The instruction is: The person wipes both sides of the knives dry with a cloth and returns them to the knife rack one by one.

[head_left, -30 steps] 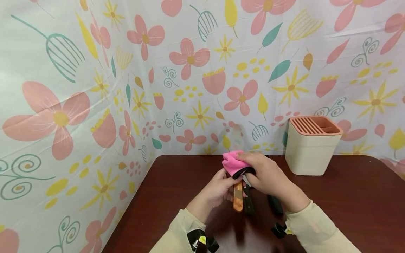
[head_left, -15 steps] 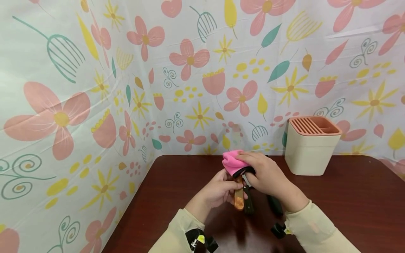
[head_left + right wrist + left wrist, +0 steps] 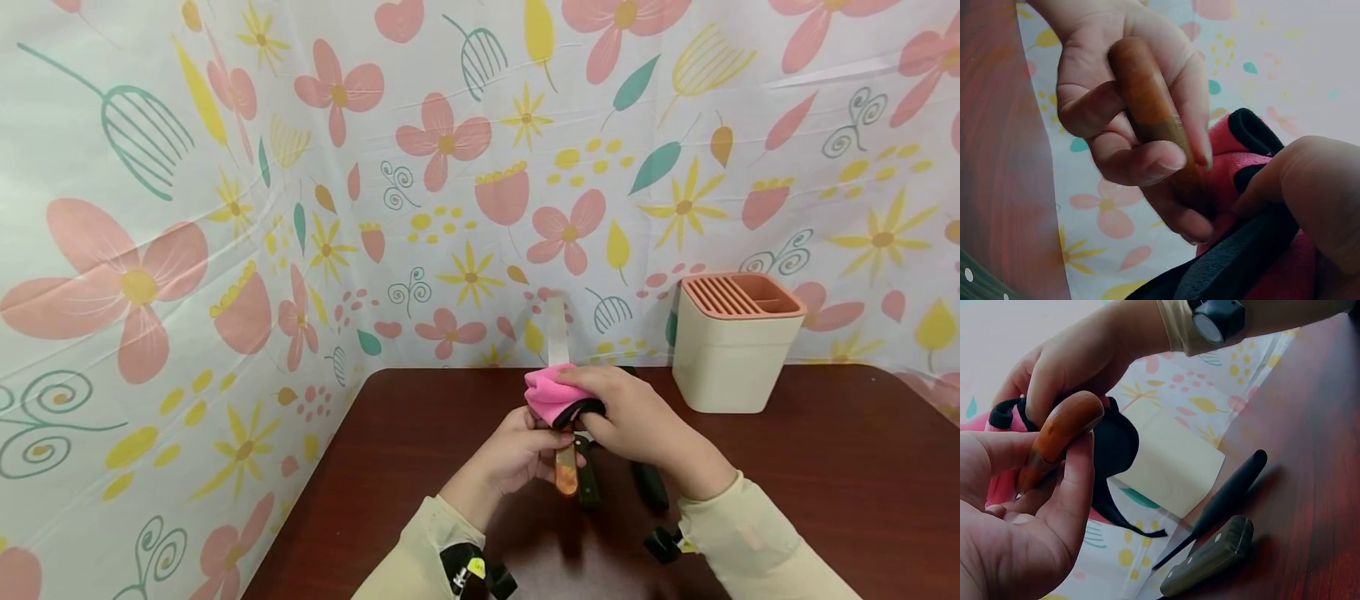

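Observation:
My left hand [image 3: 513, 454] grips the wooden handle of a knife [image 3: 566, 477], its fingers and thumb around it. The blade points up and away, pale against the wall. My right hand [image 3: 626, 408] holds a pink cloth [image 3: 553, 396] with black edging around the lower blade. In the left wrist view the brown handle [image 3: 1069, 428] sits between thumb and fingers. The right wrist view shows a brass-coloured section on the handle [image 3: 1147, 94], with the bunched cloth [image 3: 1225, 159] beside it. The cloth hides part of the blade.
On the dark red table [image 3: 420, 408] lies a riveted, dark green-black handle [image 3: 1210, 556]. A slimmer black handle [image 3: 1235, 487] lies alongside it. A cream holder [image 3: 738, 358] with a slotted pink top stands at the back right, before a flowered cloth backdrop [image 3: 465, 208].
My right hand and the pink cloth have moved slightly down, towards the handle. The blade above the cloth now shows more clearly. The left hand stays on the handle.

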`<action>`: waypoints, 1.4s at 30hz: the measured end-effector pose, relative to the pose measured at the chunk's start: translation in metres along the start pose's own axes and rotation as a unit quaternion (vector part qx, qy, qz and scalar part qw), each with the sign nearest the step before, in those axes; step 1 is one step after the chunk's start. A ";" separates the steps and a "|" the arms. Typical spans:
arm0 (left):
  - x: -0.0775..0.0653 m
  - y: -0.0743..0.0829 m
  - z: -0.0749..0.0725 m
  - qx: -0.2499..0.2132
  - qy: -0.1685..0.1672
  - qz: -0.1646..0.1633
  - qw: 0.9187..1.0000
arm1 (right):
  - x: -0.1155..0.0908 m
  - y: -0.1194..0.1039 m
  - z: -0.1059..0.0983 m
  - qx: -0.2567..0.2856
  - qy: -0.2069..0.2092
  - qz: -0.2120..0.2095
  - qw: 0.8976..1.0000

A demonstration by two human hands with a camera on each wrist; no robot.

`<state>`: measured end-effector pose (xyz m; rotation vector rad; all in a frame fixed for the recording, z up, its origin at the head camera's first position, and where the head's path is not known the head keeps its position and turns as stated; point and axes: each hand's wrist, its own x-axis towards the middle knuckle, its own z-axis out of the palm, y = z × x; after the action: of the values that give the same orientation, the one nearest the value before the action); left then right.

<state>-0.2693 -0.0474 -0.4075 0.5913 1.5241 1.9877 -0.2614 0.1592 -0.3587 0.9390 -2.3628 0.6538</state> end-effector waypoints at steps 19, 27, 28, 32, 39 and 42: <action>0.000 -0.003 0.002 0.016 0.005 -0.020 1.000 | -0.002 0.002 -0.010 0.046 -0.049 0.010 0.998; 0.004 -0.007 -0.003 0.021 0.026 -0.010 0.999 | -0.004 0.007 -0.021 0.100 -0.040 0.007 0.994; 0.004 -0.007 -0.003 0.019 0.026 -0.009 0.999 | -0.003 0.008 -0.023 0.101 -0.032 0.003 0.994; 0.004 -0.009 -0.002 0.009 0.019 -0.012 1.000 | 0.000 0.012 -0.028 0.087 0.003 -0.011 0.996; 0.004 -0.009 0.000 0.005 0.024 -0.010 1.000 | 0.028 0.022 -0.049 0.055 -0.002 0.034 0.998; 0.005 -0.009 -0.001 0.008 0.023 -0.010 1.000 | 0.044 0.030 -0.054 0.041 -0.018 0.070 0.997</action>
<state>-0.2722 -0.0426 -0.4161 0.5386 1.5675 1.9896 -0.2961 0.1899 -0.2982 0.8317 -2.4672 0.7989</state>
